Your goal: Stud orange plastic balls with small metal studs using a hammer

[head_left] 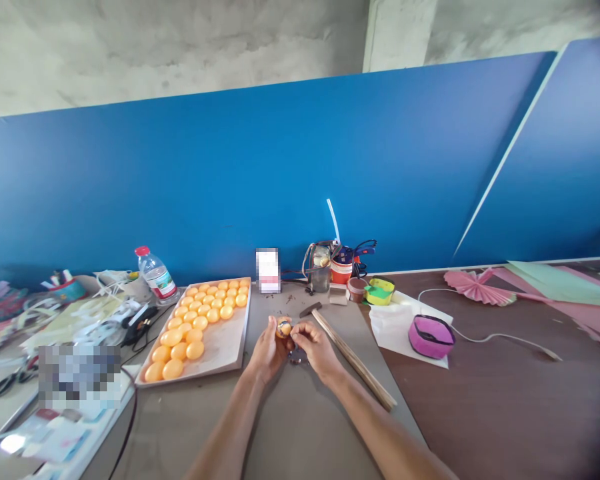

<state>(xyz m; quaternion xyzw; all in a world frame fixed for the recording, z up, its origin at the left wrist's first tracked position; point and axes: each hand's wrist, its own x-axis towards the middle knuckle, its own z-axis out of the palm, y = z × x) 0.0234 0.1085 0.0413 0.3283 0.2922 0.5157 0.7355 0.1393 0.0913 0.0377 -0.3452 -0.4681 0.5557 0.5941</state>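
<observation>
My left hand (267, 348) holds a small orange ball (283, 327) just above the table's grey mat (290, 427), fingers wrapped round it. My right hand (314, 343) is closed in a pinch against the ball's right side; what it pinches is too small to make out. A shallow tray (225, 350) with several orange balls (200, 321) lies just left of my hands. A hammer (347, 353) with a long wooden handle lies just right of them.
A water bottle (155, 275) stands behind the tray. Cups, jars and cables (343, 267) cluster at the blue wall. A purple pouch (431, 335) rests on white paper at right, with pink paper fans (473, 285) beyond. Scissors, papers and tools clutter the left side.
</observation>
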